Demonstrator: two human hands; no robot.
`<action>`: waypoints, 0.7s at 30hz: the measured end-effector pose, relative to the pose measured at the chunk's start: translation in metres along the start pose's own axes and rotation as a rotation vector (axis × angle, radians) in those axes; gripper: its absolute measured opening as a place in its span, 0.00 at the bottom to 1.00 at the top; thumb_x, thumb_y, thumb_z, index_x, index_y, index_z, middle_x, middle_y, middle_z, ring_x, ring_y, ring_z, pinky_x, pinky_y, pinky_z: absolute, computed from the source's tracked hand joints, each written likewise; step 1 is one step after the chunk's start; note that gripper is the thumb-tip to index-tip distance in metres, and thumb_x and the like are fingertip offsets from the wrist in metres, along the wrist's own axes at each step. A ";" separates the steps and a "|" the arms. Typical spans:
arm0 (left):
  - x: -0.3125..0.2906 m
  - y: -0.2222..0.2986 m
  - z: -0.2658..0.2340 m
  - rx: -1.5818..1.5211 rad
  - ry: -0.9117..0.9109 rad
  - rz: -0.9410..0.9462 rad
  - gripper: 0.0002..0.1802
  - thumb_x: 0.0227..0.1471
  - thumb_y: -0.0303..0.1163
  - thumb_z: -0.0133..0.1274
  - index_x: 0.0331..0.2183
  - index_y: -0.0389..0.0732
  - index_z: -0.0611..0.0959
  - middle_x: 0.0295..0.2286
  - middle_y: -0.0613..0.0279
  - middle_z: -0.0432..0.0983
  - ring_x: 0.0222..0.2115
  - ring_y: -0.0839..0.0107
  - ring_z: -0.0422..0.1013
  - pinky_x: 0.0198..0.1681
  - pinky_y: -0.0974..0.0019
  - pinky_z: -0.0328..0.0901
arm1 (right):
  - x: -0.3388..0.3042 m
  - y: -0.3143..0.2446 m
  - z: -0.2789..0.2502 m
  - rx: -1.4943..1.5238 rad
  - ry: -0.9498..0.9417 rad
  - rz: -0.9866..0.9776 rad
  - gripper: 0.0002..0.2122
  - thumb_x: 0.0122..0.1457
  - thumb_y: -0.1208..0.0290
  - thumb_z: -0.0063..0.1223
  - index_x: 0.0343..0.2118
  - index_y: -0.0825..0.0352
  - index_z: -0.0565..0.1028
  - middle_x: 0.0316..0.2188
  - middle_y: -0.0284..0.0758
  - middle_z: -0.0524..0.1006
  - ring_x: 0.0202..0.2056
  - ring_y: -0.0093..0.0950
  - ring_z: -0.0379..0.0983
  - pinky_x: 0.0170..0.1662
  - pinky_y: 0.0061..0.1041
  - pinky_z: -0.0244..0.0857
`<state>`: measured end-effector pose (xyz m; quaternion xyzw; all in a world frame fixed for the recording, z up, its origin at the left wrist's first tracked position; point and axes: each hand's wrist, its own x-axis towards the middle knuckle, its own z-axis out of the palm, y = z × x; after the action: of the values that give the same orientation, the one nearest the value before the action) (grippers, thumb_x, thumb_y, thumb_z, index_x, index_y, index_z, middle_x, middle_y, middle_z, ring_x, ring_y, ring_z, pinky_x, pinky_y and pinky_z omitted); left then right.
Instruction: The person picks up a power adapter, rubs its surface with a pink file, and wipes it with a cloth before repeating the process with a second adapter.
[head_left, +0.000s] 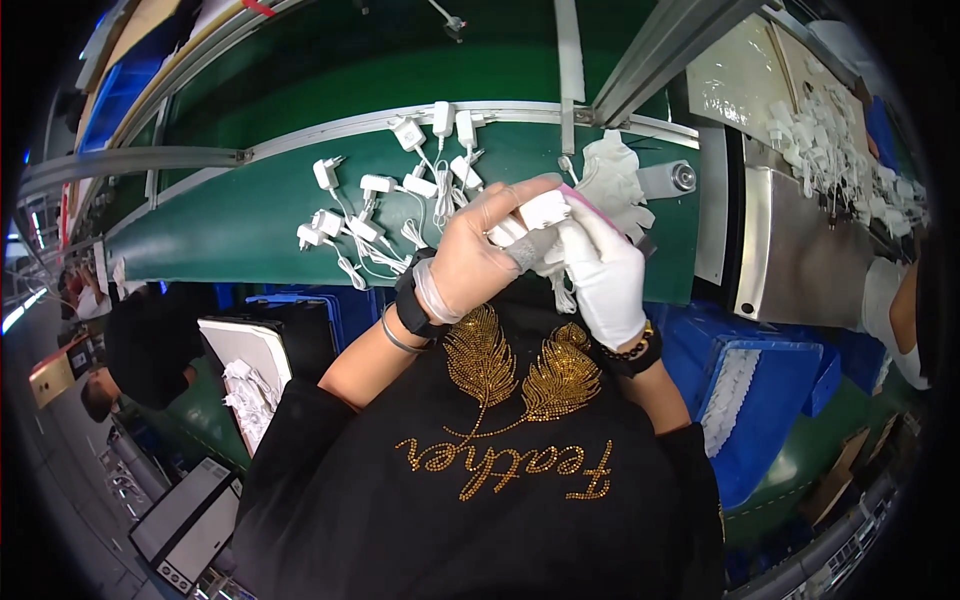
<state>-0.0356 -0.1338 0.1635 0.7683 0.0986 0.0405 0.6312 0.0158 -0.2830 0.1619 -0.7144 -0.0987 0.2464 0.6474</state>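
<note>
Head view, near to far. Left hand (478, 262): clear glove, fingers curled shut around a white charger (540, 210). Right hand (603, 272): white glove, closed on the same charger from the other side, a grey cloth (530, 250) between the two hands. Charger: likely light, rigid, smooth plastic; best gripped by the body, not the thin cord. Beyond the hands: more chargers (400, 200) with tangled cords on a green belt (230, 220).

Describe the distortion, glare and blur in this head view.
Head view: fisheye bends the green conveyor belt and metal rails toward a dark rim; glare washes the shiny steel plate; the left hand and white-gloved right hand, holding a white charger plug, look slightly soft.
</note>
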 end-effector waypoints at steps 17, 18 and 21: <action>0.003 0.001 -0.001 0.195 -0.007 0.060 0.26 0.45 0.24 0.61 0.50 0.43 0.78 0.28 0.67 0.69 0.31 0.77 0.65 0.39 0.75 0.61 | 0.002 0.004 -0.011 0.084 -0.097 0.089 0.17 0.62 0.76 0.43 0.54 0.71 0.69 0.32 0.31 0.78 0.20 0.10 0.66 0.20 0.12 0.57; 0.002 0.001 0.000 0.195 -0.010 0.060 0.26 0.45 0.24 0.61 0.50 0.43 0.78 0.28 0.67 0.69 0.31 0.77 0.65 0.39 0.75 0.61 | 0.002 0.006 -0.011 0.085 -0.095 0.090 0.17 0.62 0.76 0.43 0.54 0.71 0.69 0.32 0.31 0.78 0.20 0.10 0.66 0.20 0.12 0.57; 0.001 0.000 0.002 0.272 0.007 0.083 0.27 0.44 0.23 0.61 0.49 0.44 0.79 0.27 0.68 0.69 0.30 0.77 0.64 0.38 0.75 0.61 | 0.004 0.018 -0.011 0.160 -0.074 0.199 0.17 0.62 0.76 0.44 0.54 0.72 0.69 0.34 0.32 0.78 0.24 0.10 0.68 0.23 0.11 0.59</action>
<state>-0.0337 -0.1358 0.1630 0.8501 0.0732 0.0554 0.5185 0.0212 -0.2933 0.1439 -0.6573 -0.0310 0.3427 0.6705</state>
